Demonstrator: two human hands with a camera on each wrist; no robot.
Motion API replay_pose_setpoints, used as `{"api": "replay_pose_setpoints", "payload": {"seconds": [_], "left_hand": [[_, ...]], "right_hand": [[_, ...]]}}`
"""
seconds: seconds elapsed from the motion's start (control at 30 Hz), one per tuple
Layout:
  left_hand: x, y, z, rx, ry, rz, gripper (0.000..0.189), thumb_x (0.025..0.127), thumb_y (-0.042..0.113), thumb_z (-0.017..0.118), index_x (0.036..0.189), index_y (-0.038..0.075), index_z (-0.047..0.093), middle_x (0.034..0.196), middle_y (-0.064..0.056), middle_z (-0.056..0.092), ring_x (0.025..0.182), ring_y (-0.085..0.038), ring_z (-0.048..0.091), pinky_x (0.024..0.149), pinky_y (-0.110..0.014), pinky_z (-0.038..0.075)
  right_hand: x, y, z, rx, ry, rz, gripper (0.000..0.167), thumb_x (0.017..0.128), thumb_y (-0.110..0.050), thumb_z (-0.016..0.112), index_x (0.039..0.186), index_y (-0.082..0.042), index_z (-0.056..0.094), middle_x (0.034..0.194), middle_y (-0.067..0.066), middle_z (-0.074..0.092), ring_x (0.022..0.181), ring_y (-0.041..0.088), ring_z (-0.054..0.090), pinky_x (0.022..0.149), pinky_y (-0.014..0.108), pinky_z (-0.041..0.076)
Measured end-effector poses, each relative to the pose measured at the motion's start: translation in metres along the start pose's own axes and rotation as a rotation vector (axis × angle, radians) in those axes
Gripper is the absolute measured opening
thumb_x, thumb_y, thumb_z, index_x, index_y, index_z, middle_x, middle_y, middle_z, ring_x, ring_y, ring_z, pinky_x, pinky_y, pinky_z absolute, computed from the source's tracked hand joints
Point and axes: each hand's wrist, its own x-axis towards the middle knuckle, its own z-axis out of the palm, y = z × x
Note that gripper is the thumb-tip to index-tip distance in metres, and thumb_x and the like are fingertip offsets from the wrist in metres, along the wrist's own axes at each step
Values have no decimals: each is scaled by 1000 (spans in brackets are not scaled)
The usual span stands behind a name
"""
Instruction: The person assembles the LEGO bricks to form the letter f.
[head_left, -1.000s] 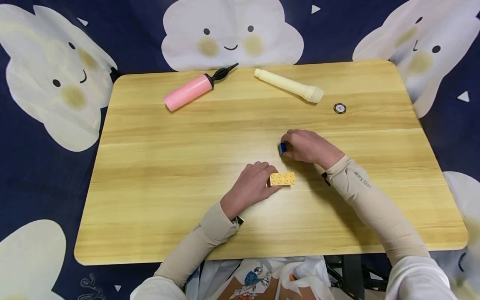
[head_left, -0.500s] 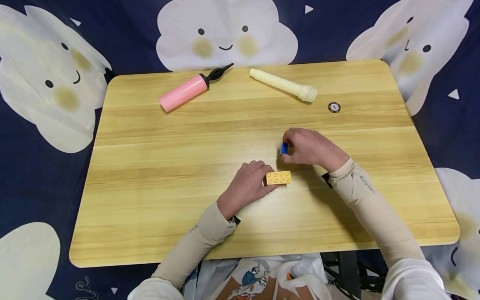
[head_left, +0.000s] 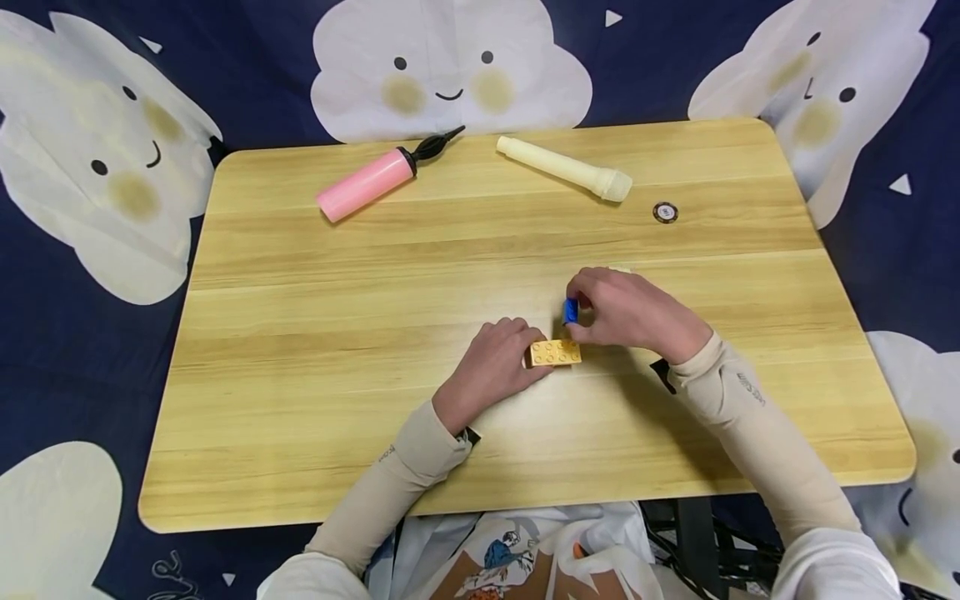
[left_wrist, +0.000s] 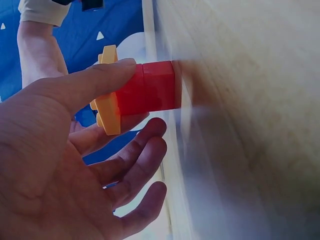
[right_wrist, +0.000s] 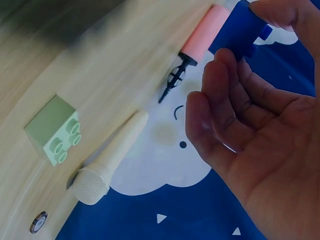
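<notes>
My left hand (head_left: 487, 367) pinches a small stack of toy bricks between thumb and fingers. On top of the stack is a yellow brick (head_left: 555, 352) with studs; beneath it, red bricks (left_wrist: 159, 86) show in the left wrist view, their lower end at the tabletop. Just beyond the yellow brick, my right hand (head_left: 637, 312) holds a blue toy brick (head_left: 572, 311) between thumb and fingertips. The right wrist view shows this blue brick (right_wrist: 240, 30) raised, its studs facing the palm side. A pale green brick (right_wrist: 52, 125) lies on the table, mostly hidden behind the right hand in the head view.
Along the far side of the wooden table (head_left: 300, 417) lie a pink hand pump (head_left: 367, 185) with a black nozzle and a cream toy microphone (head_left: 564, 167). A black-and-white poker chip (head_left: 665, 212) is right of the microphone. Dark blue cloud-patterned cloth surrounds the table.
My right hand has moved nearer to me with the blue brick, closer to the yellow brick. The left hand has kept its grip nearly in place. The head view has shifted slightly.
</notes>
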Motion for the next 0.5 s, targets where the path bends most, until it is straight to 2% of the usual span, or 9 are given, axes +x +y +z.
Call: {"api": "replay_pose_setpoints", "payload": {"seconds": [0.27,0.5], "left_hand": [[0,0,-2,-14,-7,-3,34,89,43,74,108,15,73,89,3,59,78,-16,52,72,-34,43],[1,1,-3,-12,-19,-11,33,89,40,74,110,15,73,92,2,61,81,-17,53,74,-34,44]], "right_hand": [[-9,-11,3,20,0,-29,27,78,-22,77,97,-5,67,86,2,59,74,16,55,66,33,48],[-14,-18,9,27,25,-89,27,77,-21,79,95,-4,67,85,5,62,71,14,54,65,32,48]]}}
